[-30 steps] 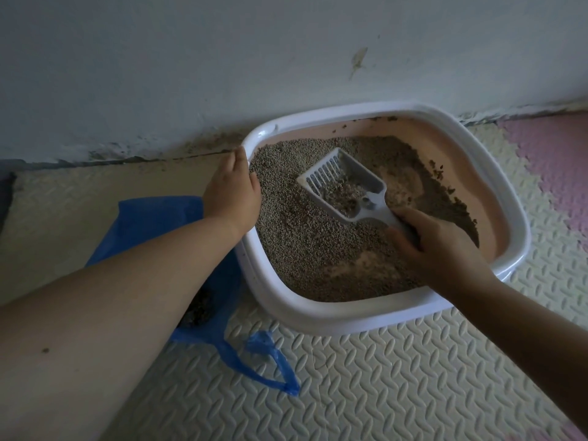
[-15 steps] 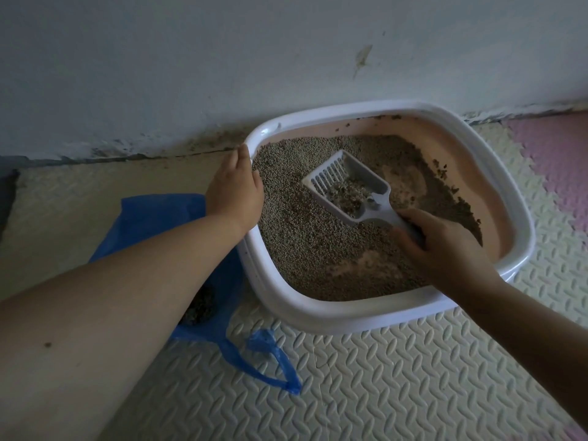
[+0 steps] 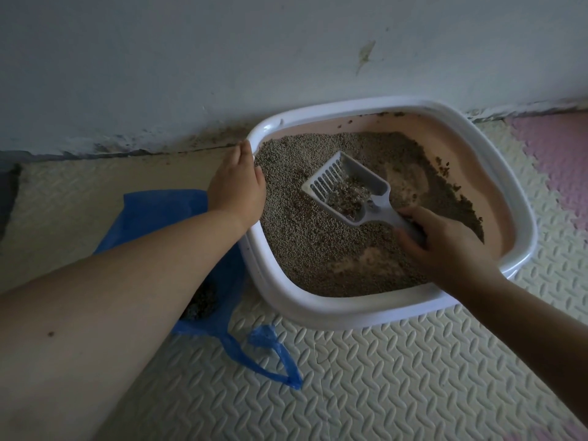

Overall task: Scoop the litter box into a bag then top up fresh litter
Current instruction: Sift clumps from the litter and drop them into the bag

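Here, scooping is part done: our right hand [image 3: 445, 246] grips the handle of the scoop [image 3: 346, 192], loaded, above the litter box [image 3: 318, 313]. Our left hand [image 3: 237, 192] rests with straight fingers on its left rim. The blue bag [image 3: 159, 214], left of the box, holds some litter; topping up remains, we judge.

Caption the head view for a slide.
Right hand holds a loaded scoop over the litter box; left hand rests on its rim, blue bag alongside.

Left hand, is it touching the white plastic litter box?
Touching. The head view shows the left hand resting across the left rim of the white plastic litter box, no gap.
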`<action>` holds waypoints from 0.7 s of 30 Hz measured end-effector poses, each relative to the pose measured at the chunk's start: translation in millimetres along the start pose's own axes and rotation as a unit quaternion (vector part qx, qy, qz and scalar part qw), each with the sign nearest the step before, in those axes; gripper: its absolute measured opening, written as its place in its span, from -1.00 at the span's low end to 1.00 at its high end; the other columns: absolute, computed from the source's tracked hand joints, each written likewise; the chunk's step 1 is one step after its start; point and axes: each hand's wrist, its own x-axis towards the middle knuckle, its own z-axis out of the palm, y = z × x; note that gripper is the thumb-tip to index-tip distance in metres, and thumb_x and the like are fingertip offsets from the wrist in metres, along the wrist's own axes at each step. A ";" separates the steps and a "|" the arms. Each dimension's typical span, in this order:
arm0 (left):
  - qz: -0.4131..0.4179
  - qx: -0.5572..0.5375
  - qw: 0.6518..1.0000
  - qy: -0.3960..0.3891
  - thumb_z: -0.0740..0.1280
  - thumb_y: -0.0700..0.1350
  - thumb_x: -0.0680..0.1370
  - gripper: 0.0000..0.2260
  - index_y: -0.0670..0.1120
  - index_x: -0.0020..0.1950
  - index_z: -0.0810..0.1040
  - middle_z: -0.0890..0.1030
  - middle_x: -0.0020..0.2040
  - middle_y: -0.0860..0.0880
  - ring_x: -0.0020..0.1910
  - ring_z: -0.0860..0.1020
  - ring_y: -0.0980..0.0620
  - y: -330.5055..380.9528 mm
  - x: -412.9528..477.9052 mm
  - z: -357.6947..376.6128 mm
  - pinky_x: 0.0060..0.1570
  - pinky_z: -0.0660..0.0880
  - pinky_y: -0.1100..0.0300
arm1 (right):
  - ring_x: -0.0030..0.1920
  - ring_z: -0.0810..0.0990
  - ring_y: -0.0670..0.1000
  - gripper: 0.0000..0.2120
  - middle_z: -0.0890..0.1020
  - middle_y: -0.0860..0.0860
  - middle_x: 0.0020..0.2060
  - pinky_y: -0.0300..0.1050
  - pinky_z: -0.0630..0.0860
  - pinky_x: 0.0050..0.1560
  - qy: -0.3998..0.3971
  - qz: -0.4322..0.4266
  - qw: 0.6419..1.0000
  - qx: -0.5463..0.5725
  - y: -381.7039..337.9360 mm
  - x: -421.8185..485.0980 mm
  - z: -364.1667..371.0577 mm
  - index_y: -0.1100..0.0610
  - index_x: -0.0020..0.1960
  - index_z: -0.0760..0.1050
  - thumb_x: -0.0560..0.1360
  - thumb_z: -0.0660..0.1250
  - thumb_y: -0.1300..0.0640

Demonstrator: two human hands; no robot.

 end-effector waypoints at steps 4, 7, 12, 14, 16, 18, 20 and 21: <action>0.014 0.007 1.000 -0.016 0.04 -0.03 0.66 -0.53 -0.19 0.53 0.10 0.30 0.43 -0.15 0.33 0.35 -0.13 -3.1 -0.3 -3.5 0.25 0.36 -0.01 | -0.41 0.46 -0.17 -0.78 0.48 -0.18 -0.38 -0.23 0.32 -0.43 -0.026 0.006 1.000 0.016 -5.2 -0.4 -2.2 0.06 0.15 0.49 0.53 0.28 0.03; 0.045 0.010 0.997 -0.056 0.04 0.00 0.66 -0.51 -0.20 0.53 0.09 0.23 0.48 -0.16 0.43 0.25 -0.14 -7.5 -7.2 -16.3 0.35 0.29 0.00 | -0.40 0.49 -0.16 -0.78 0.50 -0.18 -0.36 -0.24 0.33 -0.43 -0.035 0.007 0.999 0.030 -9.8 -1.7 -4.1 0.06 0.15 0.48 0.53 0.30 0.03; 0.134 0.071 0.984 -0.090 0.11 0.02 0.65 -0.45 -0.14 0.57 0.03 0.05 0.58 -0.06 0.55 -0.03 -0.01 -27.1 -39.7 -66.3 0.47 -0.03 0.12 | -0.41 0.52 -0.09 -0.79 0.55 -0.11 -0.35 -0.13 0.42 -0.40 -0.058 -0.018 0.996 0.070 -27.8 -7.2 -6.7 0.03 0.15 0.47 0.52 0.29 0.04; 0.156 0.116 0.976 -0.096 0.17 0.04 0.62 -0.44 -0.09 0.56 0.09 0.08 0.57 -0.03 0.55 0.01 0.00 -41.3 -56.4 -88.7 0.46 0.02 0.11 | -0.44 0.50 -0.10 -0.79 0.56 -0.10 -0.34 -0.10 0.43 -0.41 -0.069 -0.035 0.993 0.084 -38.3 -7.8 -7.6 -0.01 0.13 0.46 0.51 0.27 0.01; 0.171 0.159 0.968 -0.095 0.23 0.04 0.60 -0.47 -0.07 0.53 0.20 0.19 0.53 -0.04 0.50 0.16 -0.06 -57.9 -71.5 -106.1 0.41 0.16 0.06 | -0.46 0.49 -0.09 -0.80 0.57 -0.09 -0.35 -0.08 0.42 -0.43 -0.084 -0.053 0.991 0.090 -49.6 -7.7 -8.1 -0.05 0.12 0.44 0.50 0.25 -0.01; 0.178 0.182 0.963 -0.092 0.28 0.01 0.57 -0.55 -0.05 0.44 0.34 0.37 0.40 -0.04 0.34 0.38 -0.10 -73.9 -82.9 -117.8 0.24 0.35 0.02 | -0.41 0.51 -0.10 -0.85 0.54 -0.09 -0.39 -0.12 0.37 -0.46 -0.097 -0.071 0.989 0.087 -60.7 -7.9 -8.3 -0.06 0.09 0.43 0.52 0.27 0.01; 0.162 0.188 0.963 -0.103 0.28 -0.01 0.58 -0.66 -0.01 0.34 0.43 0.45 0.25 0.00 0.18 0.47 -0.06 -87.7 -92.9 -124.8 0.03 0.45 0.05 | -0.39 0.51 -0.12 -0.87 0.53 -0.10 -0.42 -0.13 0.34 -0.47 -0.104 -0.094 0.986 0.087 -71.4 -8.8 -8.0 -0.08 0.07 0.43 0.53 0.30 0.03; 0.151 0.187 0.964 -0.113 0.27 -0.04 0.59 -0.72 0.00 0.29 0.47 0.47 0.19 0.02 0.13 0.48 -0.04 -93.9 -97.4 -126.4 -0.05 0.44 0.08 | -0.39 0.52 -0.11 -0.87 0.53 -0.09 -0.42 -0.10 0.35 -0.48 -0.107 -0.104 0.985 0.088 -76.4 -9.4 -7.6 -0.09 0.05 0.43 0.52 0.31 0.03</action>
